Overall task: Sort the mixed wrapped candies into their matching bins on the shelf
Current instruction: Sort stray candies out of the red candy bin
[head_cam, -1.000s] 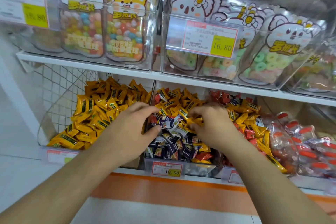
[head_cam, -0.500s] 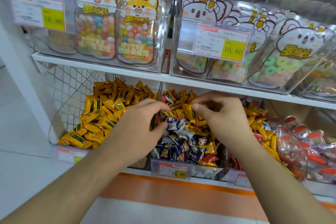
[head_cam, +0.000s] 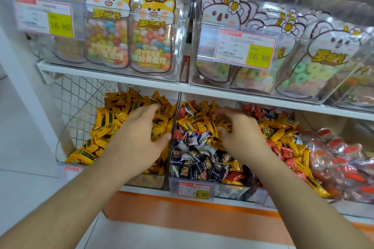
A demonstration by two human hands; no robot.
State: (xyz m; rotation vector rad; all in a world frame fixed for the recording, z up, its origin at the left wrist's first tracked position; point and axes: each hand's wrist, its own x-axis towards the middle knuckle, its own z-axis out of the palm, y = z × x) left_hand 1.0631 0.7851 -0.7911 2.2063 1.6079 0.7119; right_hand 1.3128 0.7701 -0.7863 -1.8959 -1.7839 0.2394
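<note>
Leftward since the earlier frame, the left hand (head_cam: 139, 137) now lies with fingers spread, clamped on nothing, over the clear plastic left bin (head_cam: 66, 133) of yellow wrapped candies (head_cam: 105, 119). In the clear middle bin (head_cam: 232, 190), yellow strays sit on navy-and-white wrapped candies (head_cam: 198, 159); the right hand (head_cam: 240, 135) curls among them, its grip hidden. Light, crinkly, slippery: probably best pinched by their crimped ends.
</note>
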